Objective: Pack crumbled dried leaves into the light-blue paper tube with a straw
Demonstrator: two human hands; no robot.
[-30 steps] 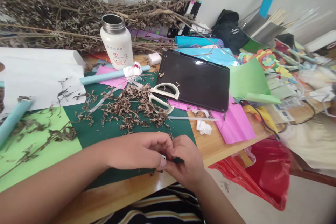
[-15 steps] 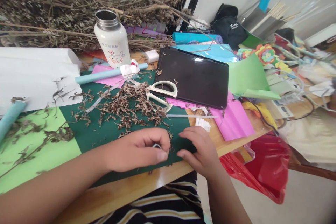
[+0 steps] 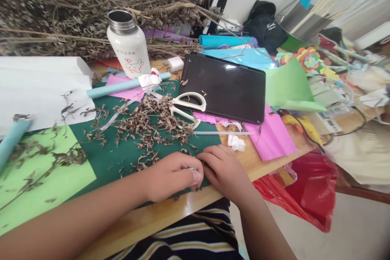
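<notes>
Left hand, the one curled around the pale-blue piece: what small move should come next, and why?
Probably ease the right hand toward the pale-blue piece. That hand is already right beside the left hand, whose curled fingers leave only a bit of the piece showing. Whether the right hand holds anything is hidden, so I'd go gently.
</notes>
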